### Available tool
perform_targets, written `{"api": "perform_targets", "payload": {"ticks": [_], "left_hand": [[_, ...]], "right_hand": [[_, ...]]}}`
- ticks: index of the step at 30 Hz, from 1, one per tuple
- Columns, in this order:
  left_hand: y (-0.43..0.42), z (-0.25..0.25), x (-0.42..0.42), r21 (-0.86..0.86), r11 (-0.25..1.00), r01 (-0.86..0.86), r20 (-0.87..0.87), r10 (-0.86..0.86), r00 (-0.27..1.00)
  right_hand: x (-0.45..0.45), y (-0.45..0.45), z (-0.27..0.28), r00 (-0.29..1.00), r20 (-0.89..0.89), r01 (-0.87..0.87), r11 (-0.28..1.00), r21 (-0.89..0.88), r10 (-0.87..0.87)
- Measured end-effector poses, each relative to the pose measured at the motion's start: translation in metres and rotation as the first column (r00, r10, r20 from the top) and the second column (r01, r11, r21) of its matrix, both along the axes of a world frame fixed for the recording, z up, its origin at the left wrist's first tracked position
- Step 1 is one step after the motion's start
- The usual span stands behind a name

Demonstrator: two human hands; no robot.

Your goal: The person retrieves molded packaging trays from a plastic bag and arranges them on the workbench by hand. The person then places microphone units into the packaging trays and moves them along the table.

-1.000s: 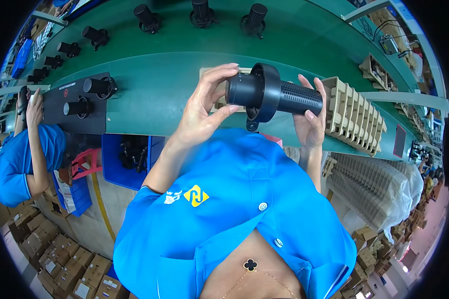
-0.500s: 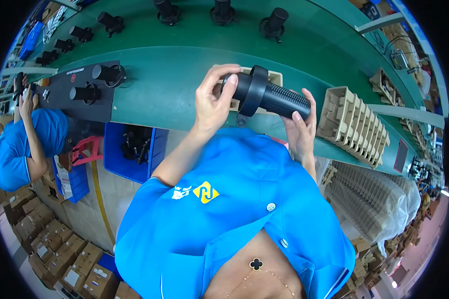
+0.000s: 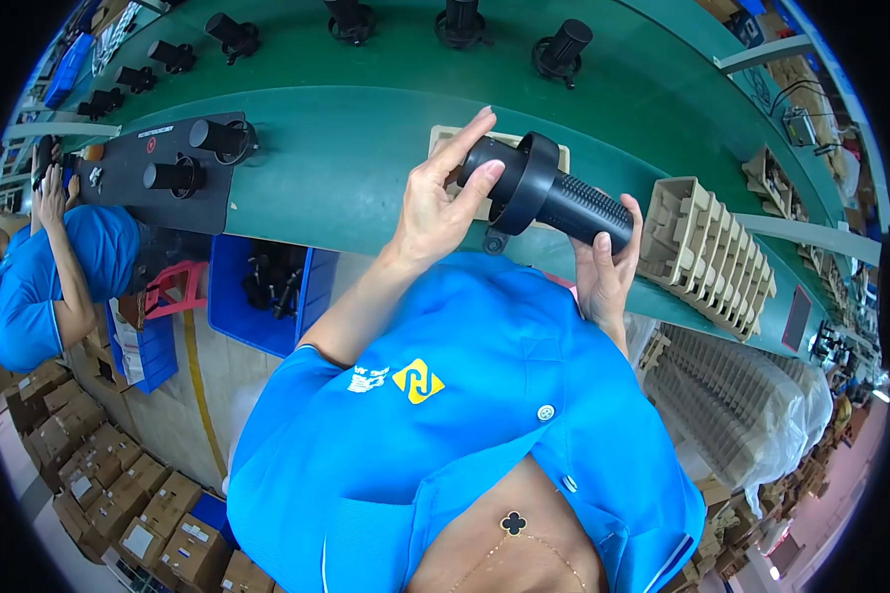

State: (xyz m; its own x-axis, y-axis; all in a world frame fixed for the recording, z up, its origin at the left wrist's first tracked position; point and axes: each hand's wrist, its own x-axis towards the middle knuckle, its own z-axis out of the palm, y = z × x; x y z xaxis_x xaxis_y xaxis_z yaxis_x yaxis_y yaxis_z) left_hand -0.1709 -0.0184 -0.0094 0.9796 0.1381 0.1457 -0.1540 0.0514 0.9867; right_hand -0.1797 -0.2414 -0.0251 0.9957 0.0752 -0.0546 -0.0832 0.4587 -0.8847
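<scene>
At the far left, a co-worker (image 3: 64,262) in a blue shirt has both hands up around a dark object too small to make out. Next comes a dark mat (image 3: 124,183) bearing two black units (image 3: 168,177), with more black units in a row along the back. Below the worktop (image 3: 316,148) edge sits a blue bin (image 3: 239,331) with dark parts inside.

At the middle, the left grip (image 3: 433,208) is closed round the smooth end of a black cylinder (image 3: 585,206), thumb on the near side and fingers over the top. A wide ring (image 3: 526,183) goes around the cylinder, with a small bracket (image 3: 494,240) below it. The cylinder is held in the air, tilted down to the right, in front of a tan tray (image 3: 447,138) that it partly hides.

The right grip (image 3: 605,272) pinches the perforated end between thumb and fingers. Handled well, I judge, the weight is shared by both ends, the pinch stays light on the perforations, and the ring and bracket swing free of the tray's edge.

Farther right, a stack of tan trays (image 3: 710,259) leans on its side.
</scene>
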Motion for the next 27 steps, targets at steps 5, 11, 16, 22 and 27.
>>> {"api": "perform_targets", "payload": {"ticks": [5, 11, 16, 22, 27], "left_hand": [[0.009, -0.002, -0.005, 0.098, 0.971, 0.220, 0.054, -0.226, 0.973], [0.011, 0.009, -0.003, 0.215, 0.948, 0.234, 0.095, -0.259, 0.961], [0.010, 0.012, -0.005, 0.195, 0.958, 0.212, 0.047, -0.225, 0.973], [0.003, 0.009, -0.002, 0.020, 0.999, 0.039, 0.115, -0.041, 0.993], [0.006, 0.011, -0.004, -0.070, 0.995, 0.070, 0.082, -0.065, 0.995]], "right_hand": [[0.002, -0.009, -0.002, 1.000, 0.016, 0.004, 1.000, 0.013, -0.004], [0.005, -0.005, 0.000, 1.000, 0.006, -0.023, 0.997, 0.078, 0.022], [0.002, 0.001, 0.003, 0.999, -0.032, -0.012, 0.994, 0.107, 0.016], [-0.003, 0.004, 0.002, 0.999, 0.042, 0.031, 0.999, 0.035, -0.033], [-0.004, 0.005, 0.002, 0.994, 0.100, 0.046, 0.999, 0.008, -0.046]]}}
